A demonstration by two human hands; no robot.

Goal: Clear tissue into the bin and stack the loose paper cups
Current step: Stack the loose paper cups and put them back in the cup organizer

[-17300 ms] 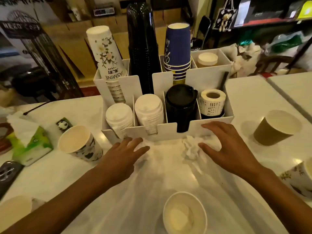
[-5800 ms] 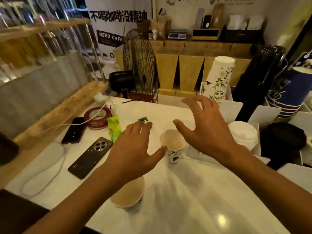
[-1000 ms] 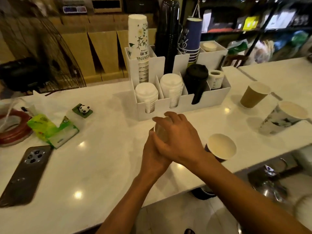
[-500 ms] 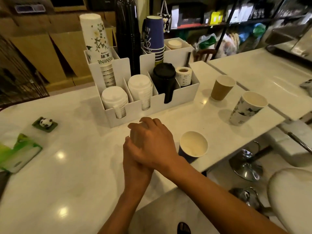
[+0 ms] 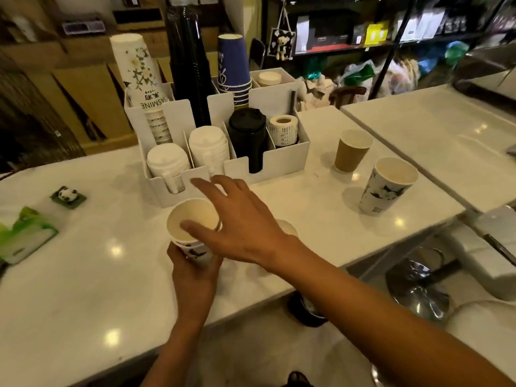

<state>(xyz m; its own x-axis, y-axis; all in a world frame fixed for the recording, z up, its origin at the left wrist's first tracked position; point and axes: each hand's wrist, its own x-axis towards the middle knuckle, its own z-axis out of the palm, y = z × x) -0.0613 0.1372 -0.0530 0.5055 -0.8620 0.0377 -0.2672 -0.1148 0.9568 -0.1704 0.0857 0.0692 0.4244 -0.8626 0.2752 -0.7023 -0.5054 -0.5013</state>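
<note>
Stacked paper cups (image 5: 192,233) sit in my left hand (image 5: 192,277), just above the white worktop (image 5: 83,275). My left fingers wrap around the bottom cup. My right hand (image 5: 240,222) is over the top cup with its fingers spread wide, holding nothing. I think another cup (image 5: 287,227) hides behind my right hand. A brown cup (image 5: 352,150) and a flowery cup (image 5: 386,185) stand apart on the right.

Left hand (image 5: 192,270) grips nested cups (image 5: 191,227), right hand (image 5: 237,219) above
</note>
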